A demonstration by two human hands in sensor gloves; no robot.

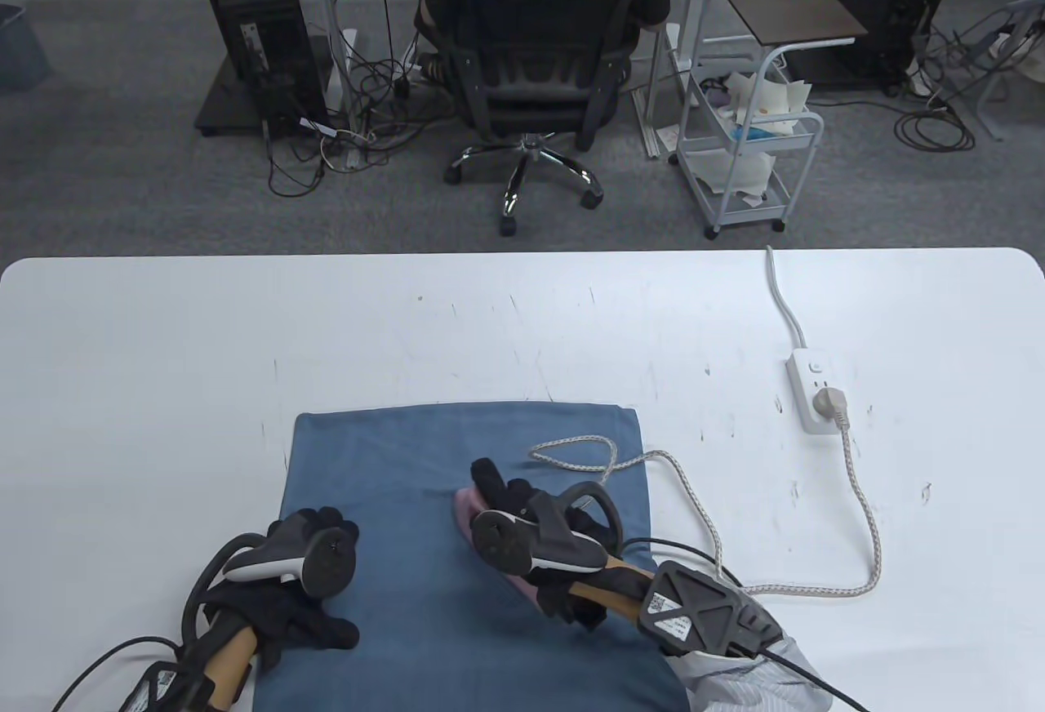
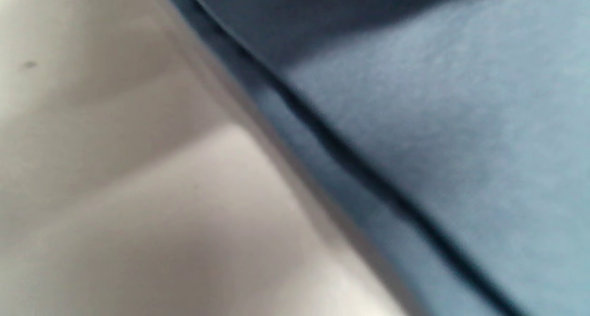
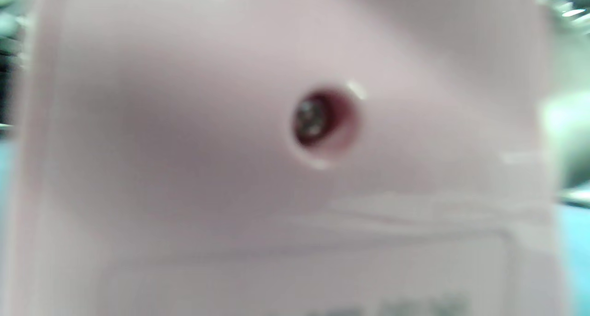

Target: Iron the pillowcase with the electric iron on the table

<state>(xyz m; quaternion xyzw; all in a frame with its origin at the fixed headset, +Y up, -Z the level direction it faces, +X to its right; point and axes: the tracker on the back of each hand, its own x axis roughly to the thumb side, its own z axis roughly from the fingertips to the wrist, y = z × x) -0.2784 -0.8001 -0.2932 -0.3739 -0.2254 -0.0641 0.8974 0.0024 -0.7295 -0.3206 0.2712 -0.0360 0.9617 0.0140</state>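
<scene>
Most of the pink iron [image 1: 482, 524] is hidden under the right hand [image 1: 539, 536] and the tracker strapped to its back; only a pale pink sliver of its body shows at the left and lower edge of the glove. That grip is wrapped over the top of the iron, clamped on it, though the handle itself is hard to make out. The right wrist view is filled by blurred pink plastic [image 3: 184, 145] with one recessed screw hole [image 3: 325, 120], and some print at its bottom edge is cut off and unreadable.

One blue pillowcase [image 1: 457, 451] lies flat on the white worktop [image 1: 163, 353], its near edge running out of the table view. The iron sits on it, right of the middle. The left hand [image 1: 302, 581] rests on the cloth's left part, fingers spread flat, holding nothing. The left wrist view shows only a blurred seam where blue fabric [image 2: 438, 122] meets the worktop.

One braided cord [image 1: 857, 491] loops over the pillowcase's far right corner and runs to one white power strip [image 1: 812, 389], where a single plug sits.
</scene>
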